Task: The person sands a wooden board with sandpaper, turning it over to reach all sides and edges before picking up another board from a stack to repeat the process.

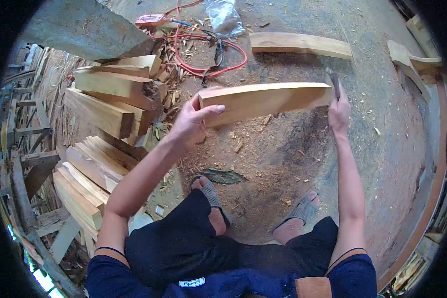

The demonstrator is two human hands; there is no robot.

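Note:
A pale wooden board (265, 101) is held flat in the air above the ground in front of me. My left hand (191, 121) grips its left end, thumb on top. At the board's right end, my right hand (338, 110) is closed on a small dark tool (334, 82) that touches the end of the board. Below the board, sawdust and wood chips (263, 149) cover the ground near my sandalled feet.
Stacked timber blocks (109, 99) and thin planks (87, 181) lie to the left. A red cable (203, 47) with a power strip and a plastic bag (223, 15) lie ahead. Another board (300, 44) lies further off; curved wood pieces (407, 62) sit at right.

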